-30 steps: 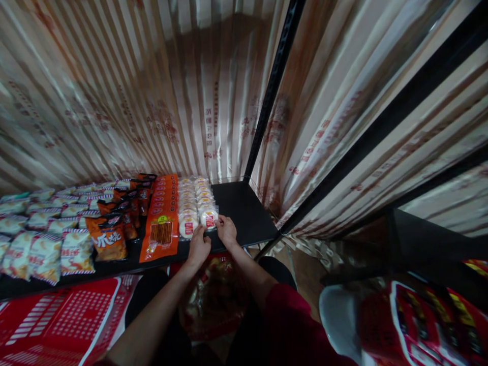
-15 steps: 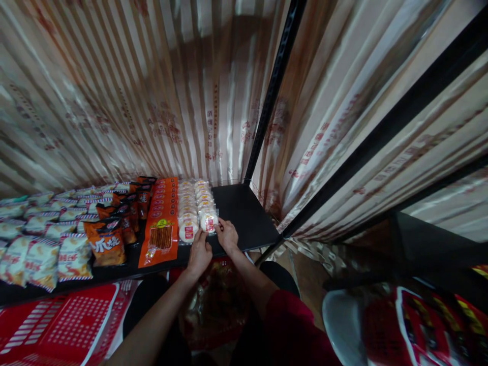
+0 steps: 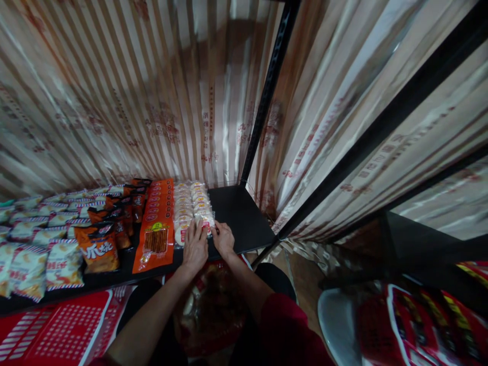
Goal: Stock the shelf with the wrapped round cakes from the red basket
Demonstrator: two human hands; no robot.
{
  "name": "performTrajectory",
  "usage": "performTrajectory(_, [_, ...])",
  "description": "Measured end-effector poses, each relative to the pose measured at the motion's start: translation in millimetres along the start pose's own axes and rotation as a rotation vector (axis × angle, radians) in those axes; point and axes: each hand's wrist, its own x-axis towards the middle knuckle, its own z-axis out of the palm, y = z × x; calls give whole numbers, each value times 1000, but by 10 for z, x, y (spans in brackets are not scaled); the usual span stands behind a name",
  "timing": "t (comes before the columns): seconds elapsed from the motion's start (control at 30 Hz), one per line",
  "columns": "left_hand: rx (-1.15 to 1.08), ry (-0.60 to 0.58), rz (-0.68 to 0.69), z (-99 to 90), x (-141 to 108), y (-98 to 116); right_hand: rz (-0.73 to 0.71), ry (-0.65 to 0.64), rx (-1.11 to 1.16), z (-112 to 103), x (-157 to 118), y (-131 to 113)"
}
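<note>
Two rows of round white rice crackers in clear packets (image 3: pixel 201 198) stand on the black shelf, one row beside the other. My left hand (image 3: pixel 195 247) lies over the front of the left row, fingers stretched out and hiding part of the front packets. At the right edge of the right row's front packet (image 3: pixel 207 223), my right hand (image 3: pixel 223 238) has its fingers curled together against the wrapper. Just left of the crackers, a flat orange snack pack (image 3: pixel 155 223) lies on the shelf.
Orange-and-black snack bags (image 3: pixel 99 250) and several rows of pale chip bags (image 3: pixel 64 262) fill the shelf's left. A black shelf post (image 3: pixel 263 112) rises behind. Below are a red basket (image 3: pixel 72 320) and a large bag (image 3: pixel 213 310). Red packages (image 3: pixel 419 320) stand at lower right.
My left hand has gone from gripping the front packet's lower edge to lying flat over the packets. My right hand stays at the right edge. The view has shifted slightly.
</note>
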Motion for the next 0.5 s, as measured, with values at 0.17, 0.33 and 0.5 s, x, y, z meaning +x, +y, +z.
performTrajectory(0.17, [84,-14,5,83,11,-97,-7,19,16,16,-23,7])
performTrajectory(0.33, [111,-25,23,128,-15,-129,-24,37,77,-34,-56,-16])
performTrajectory(0.5, [120,-12,32,124,-35,-127,-74,-2,81,-46,-71,-18])
